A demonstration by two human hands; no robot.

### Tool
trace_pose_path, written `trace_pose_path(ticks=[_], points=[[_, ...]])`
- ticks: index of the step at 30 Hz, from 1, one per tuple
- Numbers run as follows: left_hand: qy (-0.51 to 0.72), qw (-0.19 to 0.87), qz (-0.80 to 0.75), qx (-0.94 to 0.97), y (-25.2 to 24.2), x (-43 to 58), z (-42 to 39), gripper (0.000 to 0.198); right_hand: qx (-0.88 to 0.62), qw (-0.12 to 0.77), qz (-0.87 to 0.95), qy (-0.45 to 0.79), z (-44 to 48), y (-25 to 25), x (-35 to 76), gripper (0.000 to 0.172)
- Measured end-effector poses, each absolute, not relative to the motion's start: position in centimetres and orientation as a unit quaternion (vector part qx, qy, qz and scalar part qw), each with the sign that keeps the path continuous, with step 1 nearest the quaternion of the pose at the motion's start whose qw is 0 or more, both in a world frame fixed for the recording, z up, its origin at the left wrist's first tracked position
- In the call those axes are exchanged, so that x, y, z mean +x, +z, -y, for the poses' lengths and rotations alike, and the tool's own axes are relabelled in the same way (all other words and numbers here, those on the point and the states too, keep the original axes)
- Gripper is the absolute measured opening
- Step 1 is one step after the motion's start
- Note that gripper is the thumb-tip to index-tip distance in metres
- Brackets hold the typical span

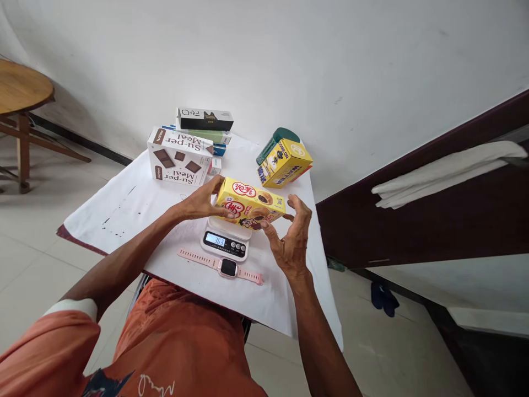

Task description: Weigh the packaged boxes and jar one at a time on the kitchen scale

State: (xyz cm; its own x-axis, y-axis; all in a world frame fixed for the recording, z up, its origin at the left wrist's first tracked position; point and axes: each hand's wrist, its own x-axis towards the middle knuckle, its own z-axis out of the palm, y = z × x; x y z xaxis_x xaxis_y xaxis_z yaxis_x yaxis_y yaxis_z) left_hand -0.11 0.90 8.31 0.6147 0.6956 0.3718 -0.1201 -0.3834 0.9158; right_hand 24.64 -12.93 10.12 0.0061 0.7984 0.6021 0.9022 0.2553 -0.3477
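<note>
A yellow snack box (250, 204) with red lettering lies over the upper part of a small white digital scale (225, 242), whose lit display appears to read 363. My left hand (202, 203) grips the left end of this box, thumb on the front face. At its right end is my right hand (289, 234), fingers spread and curved around the corner, the thumb close to the lower edge; whether it touches is unclear. Below the scale, a pink-strapped smartwatch (228, 268) is laid out flat on the white-covered table (289, 309).
A white Su-per Meal box (181, 157) stands at the back left, before a stack topped by a black-and-white box (205, 119). A yellow box (285, 164) leans by a dark green container (281, 138) at the back right. Behind is a wall (330, 66).
</note>
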Motion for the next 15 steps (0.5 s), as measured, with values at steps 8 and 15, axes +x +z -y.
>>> trace_pose_path(ticks=[8,15], points=[[0.412,0.52,-0.233,0.711,9.9,-1.5,-1.6,0.076,-0.616,0.319,0.715,-0.086,11.0,13.9,25.0,0.093],[0.636,0.278,-0.425,0.58,12.2,-3.8,-1.3,0.034,-0.635,0.209,0.731,0.138,8.6,16.4,25.8,0.067]])
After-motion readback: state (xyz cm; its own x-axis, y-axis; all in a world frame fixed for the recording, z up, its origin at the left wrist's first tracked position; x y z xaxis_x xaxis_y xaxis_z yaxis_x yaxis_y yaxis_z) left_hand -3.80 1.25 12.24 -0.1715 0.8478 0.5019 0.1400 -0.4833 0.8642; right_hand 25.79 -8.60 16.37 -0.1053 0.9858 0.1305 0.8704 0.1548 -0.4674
